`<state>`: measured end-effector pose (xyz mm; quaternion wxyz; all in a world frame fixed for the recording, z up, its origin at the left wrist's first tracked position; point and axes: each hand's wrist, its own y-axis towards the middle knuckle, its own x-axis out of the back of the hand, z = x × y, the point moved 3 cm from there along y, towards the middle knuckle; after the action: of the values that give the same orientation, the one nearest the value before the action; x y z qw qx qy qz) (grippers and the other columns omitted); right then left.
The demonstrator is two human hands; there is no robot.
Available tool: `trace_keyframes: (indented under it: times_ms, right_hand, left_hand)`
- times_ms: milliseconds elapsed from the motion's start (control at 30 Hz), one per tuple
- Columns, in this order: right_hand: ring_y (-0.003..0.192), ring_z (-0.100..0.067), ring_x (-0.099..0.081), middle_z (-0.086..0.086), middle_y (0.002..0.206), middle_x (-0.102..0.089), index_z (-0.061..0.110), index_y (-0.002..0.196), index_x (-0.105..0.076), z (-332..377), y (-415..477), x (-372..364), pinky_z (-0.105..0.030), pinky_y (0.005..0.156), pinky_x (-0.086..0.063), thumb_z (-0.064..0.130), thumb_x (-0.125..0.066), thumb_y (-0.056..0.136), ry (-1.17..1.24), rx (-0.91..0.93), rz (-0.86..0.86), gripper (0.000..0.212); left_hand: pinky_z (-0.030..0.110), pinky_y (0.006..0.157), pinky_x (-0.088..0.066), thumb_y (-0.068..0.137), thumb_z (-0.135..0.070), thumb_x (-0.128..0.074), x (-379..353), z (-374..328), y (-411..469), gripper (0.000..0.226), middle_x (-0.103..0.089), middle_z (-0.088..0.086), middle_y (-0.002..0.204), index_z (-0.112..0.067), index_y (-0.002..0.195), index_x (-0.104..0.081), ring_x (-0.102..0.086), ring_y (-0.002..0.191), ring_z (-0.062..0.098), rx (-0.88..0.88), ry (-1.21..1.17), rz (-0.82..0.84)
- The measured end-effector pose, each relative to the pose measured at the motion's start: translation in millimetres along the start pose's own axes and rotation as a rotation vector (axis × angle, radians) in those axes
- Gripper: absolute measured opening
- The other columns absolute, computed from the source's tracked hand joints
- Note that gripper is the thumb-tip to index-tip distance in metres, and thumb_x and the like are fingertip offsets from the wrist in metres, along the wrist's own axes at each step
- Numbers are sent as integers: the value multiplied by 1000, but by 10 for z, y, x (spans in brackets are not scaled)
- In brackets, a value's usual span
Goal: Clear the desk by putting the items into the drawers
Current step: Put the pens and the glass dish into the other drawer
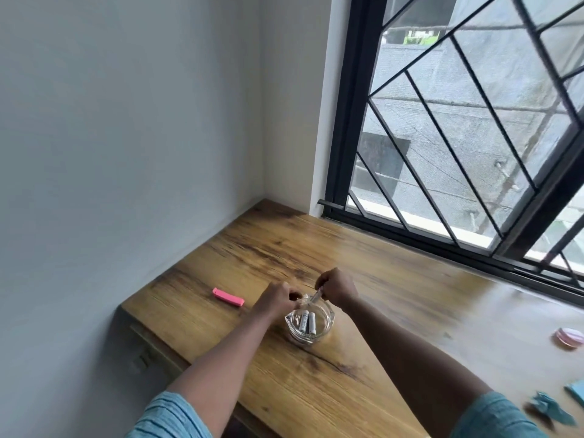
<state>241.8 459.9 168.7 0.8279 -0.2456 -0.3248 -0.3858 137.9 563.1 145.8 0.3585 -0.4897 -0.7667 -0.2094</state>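
A clear glass bowl point(325, 327) stands on the wooden desk point(347, 390) and holds two white batteries point(307, 322). My left hand point(278, 298) is curled at the bowl's far left rim; what it grips is hidden. Just beyond the far rim, my right hand point(338, 287) pinches a third small battery point(317, 295), tilted down toward the bowl. A pink eraser-like block point(228, 297) lies on the desk left of my hands.
A drawer front point(148, 352) with a handle shows below the desk's left edge. A pink round lid point(570, 338) and blue paper pieces point(551, 407) lie at the right. A wall bounds the left, a barred window the back.
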Motion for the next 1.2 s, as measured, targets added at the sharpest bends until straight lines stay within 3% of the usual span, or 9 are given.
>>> trace_keyframes:
  times_ms: [67, 200, 367, 533, 833, 1000, 1067, 1133, 1200]
  right_hand:
    - [71, -15, -57, -9, 84, -69, 1, 92, -73, 28, -47, -21, -17, 52, -45, -8, -49, 86, -112, 61, 40, 27]
    - [83, -25, -69, -17, 98, -71, -1, 92, -72, 40, -85, -121, -29, 72, -55, -6, -46, 89, -225, 116, 101, 27]
    - [108, -31, -62, -19, 114, -67, -4, 109, -67, 101, -167, -249, -33, 90, -47, 1, -44, 91, -393, 162, 162, 29]
    - [105, -31, -64, -24, 112, -65, -7, 108, -65, 89, -217, -418, -33, 83, -51, 1, -50, 90, -533, 118, 149, 25]
    - [98, -40, -63, -26, 107, -65, -2, 103, -66, 39, -561, -466, -37, 68, -46, 1, -43, 86, -461, -10, -150, 29]
    - [98, -35, -62, -16, 110, -63, 4, 102, -63, 107, -1042, -642, -36, 71, -49, 5, -39, 86, -505, 163, -316, 29]
    - [89, -37, -63, -19, 100, -65, -1, 94, -64, 132, -1277, -749, -38, 65, -51, 7, -34, 80, -450, 234, -367, 34]
    - [81, -37, -65, -19, 87, -65, -2, 85, -65, 119, -1550, -873, -38, 61, -53, -1, -46, 71, -439, 277, -413, 23]
    - [85, -34, -66, -16, 86, -67, 0, 82, -66, 57, -1845, -1026, -36, 66, -56, -7, -62, 68, -466, 321, -463, 16]
  left_hand:
    - [15, 83, -49, 83, -22, -71, 0, 34, -72, 33, -71, 6, 111, -8, 113, -68, -67, 100, 14, 22, -7, -17]
    - [12, 83, -47, 86, -18, -66, 20, 120, -186, 30, -70, 6, 113, -8, 114, -67, -66, 103, 14, 47, 17, -62]
    - [27, 91, -50, 86, -16, -61, 104, 237, -350, 25, -71, 9, 109, -8, 107, -72, -65, 102, 20, 60, 46, -147]
    - [28, 85, -48, 88, -16, -58, 220, 486, -612, 22, -72, 10, 103, -8, 102, -73, -66, 98, 23, 169, -19, -391]
    - [26, 72, -43, 95, -20, -51, 304, 899, -1089, 26, -72, 10, 103, -9, 109, -70, -64, 94, 24, 260, -18, -638]
    - [35, 78, -47, 97, -17, -46, 212, 997, -1397, 29, -68, 16, 109, -4, 114, -65, -61, 99, 30, 301, -155, -731]
    - [36, 77, -47, 96, -14, -48, 149, 1044, -1561, 27, -66, 18, 111, -3, 117, -62, -60, 100, 32, 292, -178, -744]
    - [36, 75, -45, 95, -15, -49, 42, 1095, -1768, 28, -65, 18, 110, -4, 120, -57, -59, 99, 33, 291, -175, -713]
    - [40, 78, -45, 95, -15, -50, -99, 1133, -2020, 30, -65, 17, 104, -3, 122, -53, -58, 98, 34, 313, -187, -669]
